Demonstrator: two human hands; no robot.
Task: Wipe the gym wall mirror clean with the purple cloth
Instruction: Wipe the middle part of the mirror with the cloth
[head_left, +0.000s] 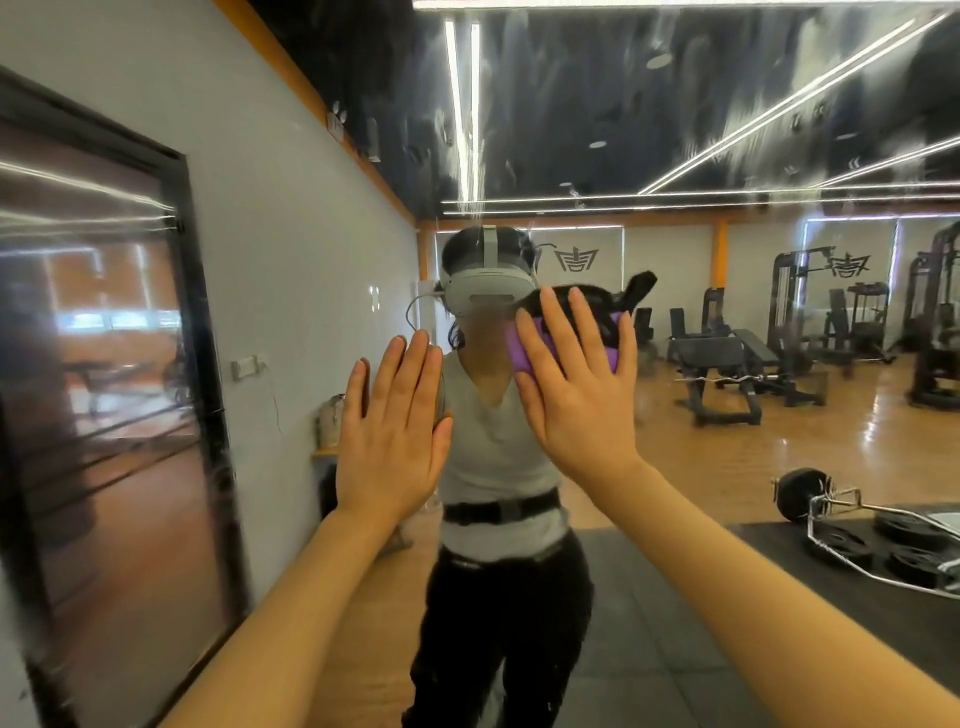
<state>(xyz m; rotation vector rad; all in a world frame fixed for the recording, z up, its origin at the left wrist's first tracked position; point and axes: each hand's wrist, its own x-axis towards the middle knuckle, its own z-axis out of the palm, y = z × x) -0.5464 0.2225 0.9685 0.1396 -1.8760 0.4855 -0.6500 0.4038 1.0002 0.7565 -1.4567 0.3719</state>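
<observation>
- Against the glass, the right hand (576, 387) lies flat with fingers straight and slightly spread, pressing the purple cloth (522, 349) to the mirror (675, 130).
- Beside it, the left hand (392, 431) is raised palm-forward with fingers extended and close together, holding nothing; whether it touches the glass cannot be told.
- Around the cloth's edges, purple shows at the right hand's fingers.
- Above both hands, the mirror's upper part carries smeary streaks.
- Further out, the reflection shows weight benches (727, 364) and a barbell (831, 509) on the floor.

Large glossy glass wall mirror (675, 130), streak-smeared above both hands; purple cloth (519, 351) under right palm, apparently matt, soft.
</observation>
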